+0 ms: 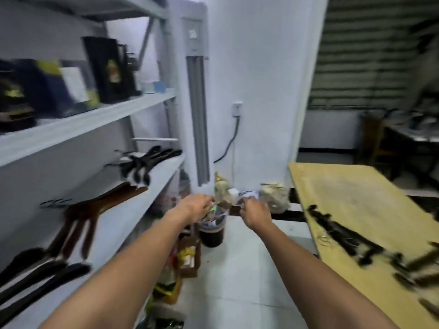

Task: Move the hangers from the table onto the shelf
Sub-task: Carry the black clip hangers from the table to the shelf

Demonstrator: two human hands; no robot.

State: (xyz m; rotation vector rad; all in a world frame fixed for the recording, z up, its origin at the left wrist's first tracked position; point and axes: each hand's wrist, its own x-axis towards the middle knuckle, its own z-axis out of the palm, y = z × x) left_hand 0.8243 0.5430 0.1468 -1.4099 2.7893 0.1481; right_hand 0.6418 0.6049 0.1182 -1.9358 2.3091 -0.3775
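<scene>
Lying blurred on the bench (351, 193) at right, black hangers (342, 236) wait while more hangers, brown (80, 219) and black (147, 162), rest on the shelf (123, 210) at left, and both hands, left (194, 207) and right (255, 212), reach forward between them, fingers too blurred to tell.

One head-worn view looks forward and down, shelf (133, 193) close left, table (351, 200) close right.
</scene>
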